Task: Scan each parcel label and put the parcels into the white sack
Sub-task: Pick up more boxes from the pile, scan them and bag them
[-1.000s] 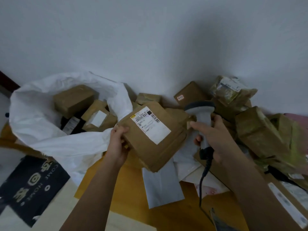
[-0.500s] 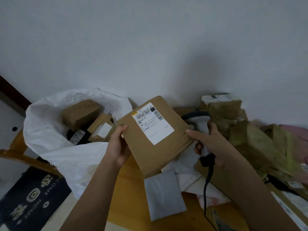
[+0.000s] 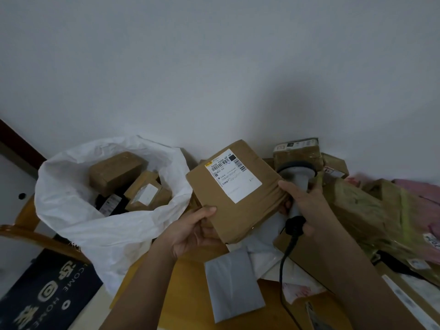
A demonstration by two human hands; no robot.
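Parcel raised since earlier, label upturned for scanning; left hand grips corner, right hand clasps scanner, pinching edge.

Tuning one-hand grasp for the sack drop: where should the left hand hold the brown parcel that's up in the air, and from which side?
Probably the lower left edge, from below on the sack side, where the left hand already pinches it. The brown parcel is flat and tilted with its label up, so an edge pinch clears the barcode. The right hand carries the scanner, and the white sack lies left.
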